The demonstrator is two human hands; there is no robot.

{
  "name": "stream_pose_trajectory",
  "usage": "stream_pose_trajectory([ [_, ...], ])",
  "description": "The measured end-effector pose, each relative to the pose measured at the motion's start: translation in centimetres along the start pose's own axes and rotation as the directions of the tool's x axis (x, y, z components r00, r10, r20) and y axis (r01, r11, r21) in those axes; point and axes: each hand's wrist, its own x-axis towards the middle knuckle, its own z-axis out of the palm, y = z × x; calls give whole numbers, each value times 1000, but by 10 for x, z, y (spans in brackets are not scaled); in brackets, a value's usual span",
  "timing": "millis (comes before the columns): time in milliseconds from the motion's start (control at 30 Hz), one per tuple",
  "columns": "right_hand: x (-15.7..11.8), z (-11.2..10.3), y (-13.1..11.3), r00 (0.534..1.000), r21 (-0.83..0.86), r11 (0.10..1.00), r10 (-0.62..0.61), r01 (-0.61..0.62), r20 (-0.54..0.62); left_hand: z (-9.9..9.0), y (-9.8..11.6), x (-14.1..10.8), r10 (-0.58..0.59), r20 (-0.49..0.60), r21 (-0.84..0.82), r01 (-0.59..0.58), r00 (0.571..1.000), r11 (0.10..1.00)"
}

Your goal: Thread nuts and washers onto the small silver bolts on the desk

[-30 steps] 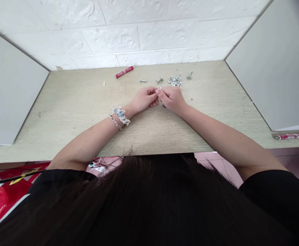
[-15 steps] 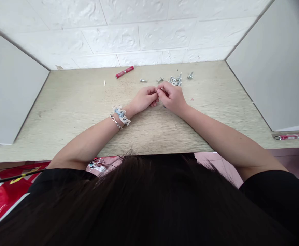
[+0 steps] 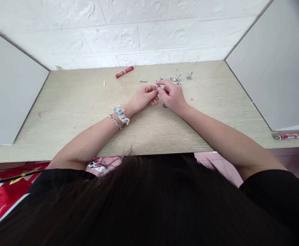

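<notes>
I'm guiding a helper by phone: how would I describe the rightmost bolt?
Start at the white brick-patterned wall, then the pale desk below it. Near the right hand is a bolt cluster; the wanted bolt sits alone, farther right.

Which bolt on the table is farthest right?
The lone bolt just right of the bolt cluster; every other bolt in view is farther left.

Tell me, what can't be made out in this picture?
All in the head view:
Small silver metal piece between the bare left hand and bare right hand: full shape hidden by both.
Flat dark round piece: partly hidden behind the right hand.
Red-and-pale cylindrical tube at far right: end cut off by picture's edge.
Red cylindrical tube: any lettering too small.
</notes>
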Motion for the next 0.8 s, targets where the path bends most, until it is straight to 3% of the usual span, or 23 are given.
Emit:
stream_pose_trajectory([
  [200,2,-1,-1,998,38,999,-5,7,-60,-1,0,0,-25,-43,-17,24,999,1000],
  [800,-2,0,-8,997,36,998,-47,45,66,-1,-6,3,37,23,10,-37,999,999],
])
